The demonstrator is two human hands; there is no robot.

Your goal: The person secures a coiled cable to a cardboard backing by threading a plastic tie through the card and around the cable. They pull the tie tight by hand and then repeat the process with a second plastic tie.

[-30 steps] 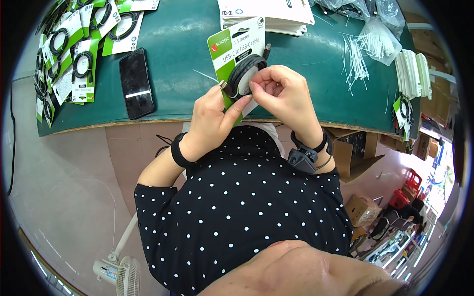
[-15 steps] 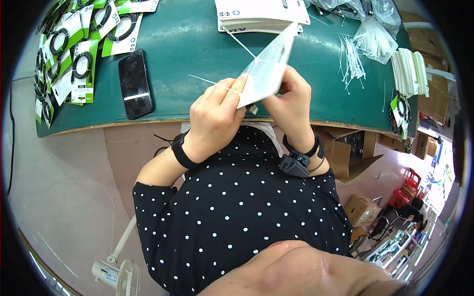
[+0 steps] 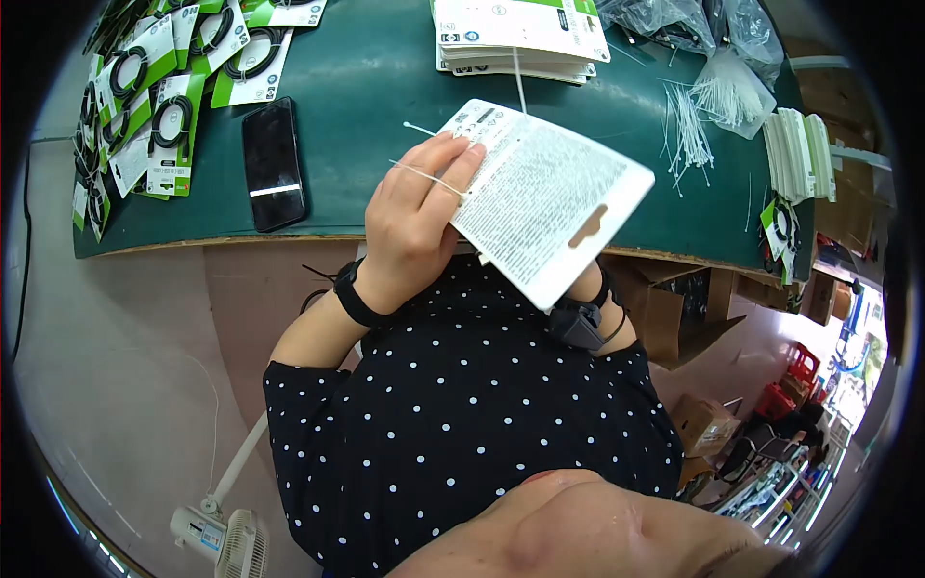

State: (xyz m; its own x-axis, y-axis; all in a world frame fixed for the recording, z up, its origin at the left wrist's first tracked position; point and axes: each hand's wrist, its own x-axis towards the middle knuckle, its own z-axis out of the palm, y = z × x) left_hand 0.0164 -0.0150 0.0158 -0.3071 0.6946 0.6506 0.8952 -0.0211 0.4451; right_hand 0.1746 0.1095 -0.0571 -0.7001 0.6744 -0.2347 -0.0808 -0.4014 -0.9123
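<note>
left hand (image 3: 414, 226): raised over the table edge, back toward the camera, fingers gripping the left edge of the white card (image 3: 546, 212) with a thin cable tie (image 3: 429, 178) across them
right hand: hidden behind the card; grip cannot be told
surface: green table (image 3: 366, 87), black phone (image 3: 273, 164), stack of cards (image 3: 520, 39), loose ties (image 3: 689, 130)
card: printed back up, long axis running upper left to lower right, hang slot toward the lower right
</note>
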